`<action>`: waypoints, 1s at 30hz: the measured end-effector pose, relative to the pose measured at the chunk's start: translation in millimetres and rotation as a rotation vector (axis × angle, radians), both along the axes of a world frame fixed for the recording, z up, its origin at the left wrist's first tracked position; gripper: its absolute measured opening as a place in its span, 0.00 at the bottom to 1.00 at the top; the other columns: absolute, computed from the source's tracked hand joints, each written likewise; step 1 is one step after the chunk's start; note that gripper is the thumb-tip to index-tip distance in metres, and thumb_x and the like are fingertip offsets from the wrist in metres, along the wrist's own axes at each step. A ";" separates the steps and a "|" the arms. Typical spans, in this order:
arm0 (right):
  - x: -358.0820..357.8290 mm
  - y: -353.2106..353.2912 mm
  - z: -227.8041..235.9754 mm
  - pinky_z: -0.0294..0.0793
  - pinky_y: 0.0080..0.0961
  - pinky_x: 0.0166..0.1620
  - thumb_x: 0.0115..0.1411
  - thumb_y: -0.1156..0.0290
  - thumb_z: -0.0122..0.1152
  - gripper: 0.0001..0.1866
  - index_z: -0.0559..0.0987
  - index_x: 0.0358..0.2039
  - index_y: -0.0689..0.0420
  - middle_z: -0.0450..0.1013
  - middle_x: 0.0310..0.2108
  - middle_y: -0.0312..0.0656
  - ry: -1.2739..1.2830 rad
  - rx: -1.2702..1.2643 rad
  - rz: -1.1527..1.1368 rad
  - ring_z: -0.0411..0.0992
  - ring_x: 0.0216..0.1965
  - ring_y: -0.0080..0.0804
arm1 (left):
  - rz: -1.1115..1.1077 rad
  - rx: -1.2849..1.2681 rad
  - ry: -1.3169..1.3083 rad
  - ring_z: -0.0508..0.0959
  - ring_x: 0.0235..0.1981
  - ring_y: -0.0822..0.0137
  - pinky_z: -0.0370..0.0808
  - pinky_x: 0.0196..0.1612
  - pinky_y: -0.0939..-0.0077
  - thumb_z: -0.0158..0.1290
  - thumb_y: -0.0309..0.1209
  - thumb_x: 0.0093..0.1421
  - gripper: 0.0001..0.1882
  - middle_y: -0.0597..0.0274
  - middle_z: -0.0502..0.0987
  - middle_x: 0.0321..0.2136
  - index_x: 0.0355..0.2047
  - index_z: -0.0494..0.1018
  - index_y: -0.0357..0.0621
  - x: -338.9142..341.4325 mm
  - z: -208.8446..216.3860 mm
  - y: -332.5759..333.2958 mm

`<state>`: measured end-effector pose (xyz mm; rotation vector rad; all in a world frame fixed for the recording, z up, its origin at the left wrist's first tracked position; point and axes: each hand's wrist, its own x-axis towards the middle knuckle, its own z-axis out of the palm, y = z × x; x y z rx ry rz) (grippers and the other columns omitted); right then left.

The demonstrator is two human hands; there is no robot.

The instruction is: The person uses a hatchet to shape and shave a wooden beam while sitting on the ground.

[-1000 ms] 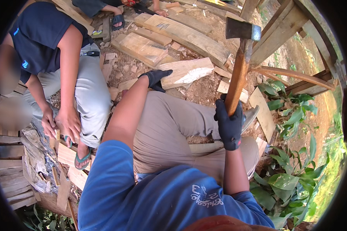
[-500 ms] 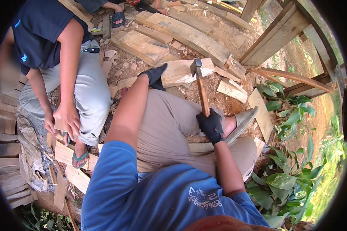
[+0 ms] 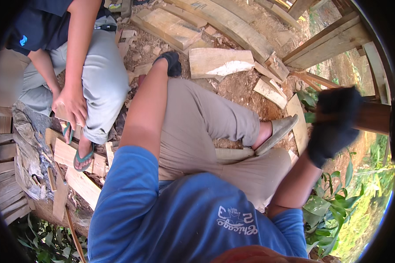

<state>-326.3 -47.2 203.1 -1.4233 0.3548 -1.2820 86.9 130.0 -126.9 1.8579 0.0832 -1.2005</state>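
Observation:
My right hand (image 3: 335, 125), in a black glove, is raised at the right and blurred by motion. Its fingers are wrapped round the wooden handle of a hatchet, whose metal head does not show now. My left hand (image 3: 170, 64), also gloved in black, is beyond my left knee with its fingers curled in and nothing visible in them. Just right of it, a short thick wood block (image 3: 219, 59) lies on the ground, a pale, freshly cut slope along its near edge. A small gap separates the left hand from the block.
At the left a seated co-worker holds a small wooden piece (image 3: 62, 111) in both hands. Long planks (image 3: 232, 28) and offcuts (image 3: 270, 92) lie ahead among chips. A wooden frame (image 3: 322, 41) stands at the right, leafy plants (image 3: 324, 201) below it.
My right hand has swung up and to the right with the hatchet, away from the block. My left hand has drawn back leftward, its fingers curling in. The view has shifted.

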 end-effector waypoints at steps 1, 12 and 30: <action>-3.4 0.9 -73.6 0.80 0.32 0.39 0.71 0.63 0.65 0.13 0.83 0.37 0.62 0.78 0.27 0.40 0.324 -0.096 -0.143 0.78 0.28 0.29 | 0.049 -0.015 -0.029 0.85 0.38 0.50 0.83 0.44 0.56 0.45 0.36 0.73 0.16 0.50 0.84 0.32 0.36 0.81 0.44 -9.4 -1.6 -8.3; -18.8 12.1 -264.0 0.79 0.35 0.28 0.60 0.53 0.70 0.23 0.86 0.35 0.66 0.80 0.21 0.43 1.283 0.215 0.097 0.80 0.22 0.32 | 0.155 -0.015 -0.293 0.84 0.25 0.56 0.84 0.29 0.55 0.49 0.45 0.72 0.20 0.52 0.83 0.27 0.34 0.82 0.45 -17.1 36.5 -15.6; -18.5 -50.9 -24.4 0.77 0.38 0.47 0.76 0.63 0.52 0.12 0.75 0.37 0.57 0.73 0.33 0.40 0.105 -0.202 0.148 0.73 0.34 0.37 | -0.323 -0.033 -0.206 0.86 0.27 0.62 0.82 0.35 0.69 0.57 0.39 0.65 0.14 0.55 0.87 0.32 0.36 0.87 0.43 -6.7 -0.9 -20.8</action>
